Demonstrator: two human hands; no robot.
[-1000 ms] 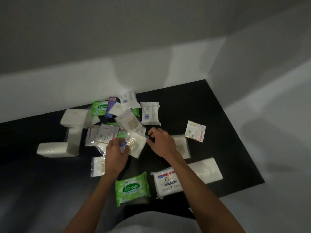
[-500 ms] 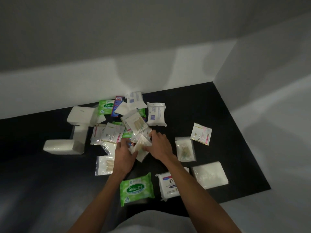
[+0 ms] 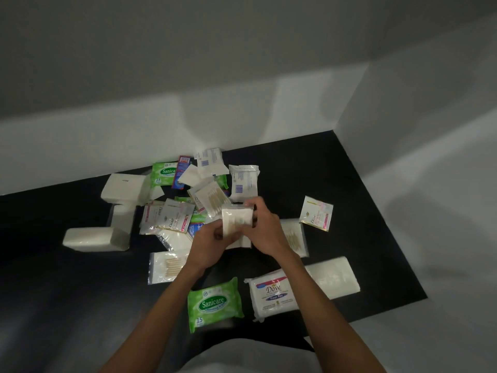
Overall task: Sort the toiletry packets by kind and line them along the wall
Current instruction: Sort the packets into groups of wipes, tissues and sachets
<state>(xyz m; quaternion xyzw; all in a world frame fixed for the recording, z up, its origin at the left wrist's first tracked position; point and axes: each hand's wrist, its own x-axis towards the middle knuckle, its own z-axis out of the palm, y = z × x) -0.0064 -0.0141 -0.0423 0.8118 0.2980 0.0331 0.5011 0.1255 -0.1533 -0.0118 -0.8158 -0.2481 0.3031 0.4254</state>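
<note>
Swab packet (image 3: 238, 220) — held up over the middle of the black tabletop (image 3: 295, 168), gripped by the curled fingers of the left hand (image 3: 211, 244) at its lower edge and of the right hand (image 3: 265, 232) at its top. Two green Sanicare packs are counted — near pack (image 3: 215, 304), far pack (image 3: 162, 173) by the wall (image 3: 134, 135). Four white tissue blocks are counted: three left blocks (image 3: 94, 239), and one right block (image 3: 333, 278) partly hidden by the right forearm.

Unsorted toiletry packets (image 3: 172, 219) heaped beside wall (image 3: 134, 135)
</note>
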